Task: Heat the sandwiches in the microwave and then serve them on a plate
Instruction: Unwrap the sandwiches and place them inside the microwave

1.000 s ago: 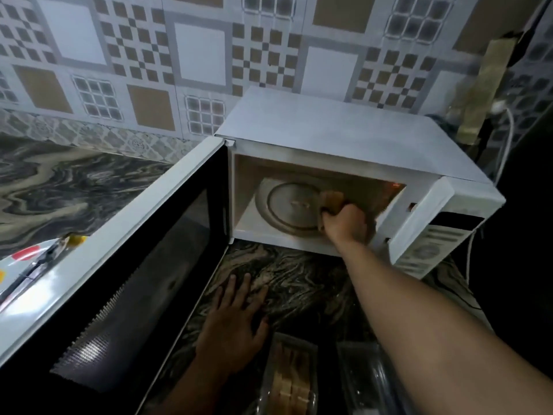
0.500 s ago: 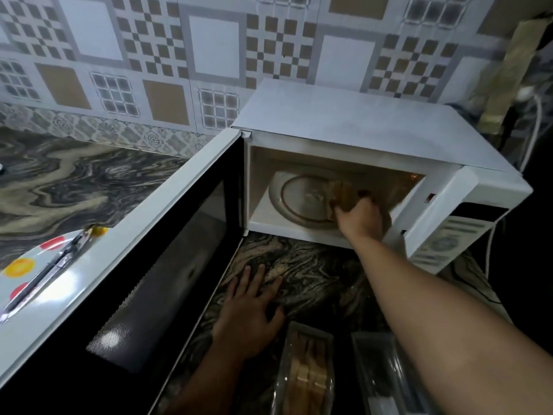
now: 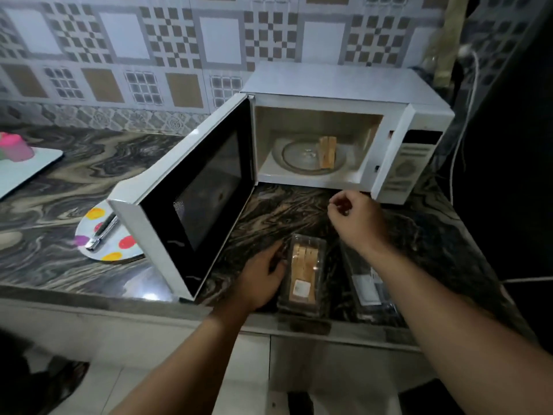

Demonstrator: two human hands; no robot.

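Observation:
The white microwave stands on the marble counter with its door swung wide open to the left. A sandwich stands on the right side of the glass turntable inside. A clear plastic box with more sandwiches lies near the counter's front edge. My left hand touches the box's left side. Above the counter in front of the microwave, my right hand hovers with loosely curled fingers and holds nothing. A white plate with coloured dots sits left of the door, metal tongs lying on it.
A second clear plastic box lies right of the sandwich box. A white board with pink and green cups is at the far left. A power cable hangs down to the right of the microwave.
My right hand let go of the sandwich on the turntable and drew back out of the microwave. My left hand shifted from flat on the counter to the sandwich box. The camera pulled back.

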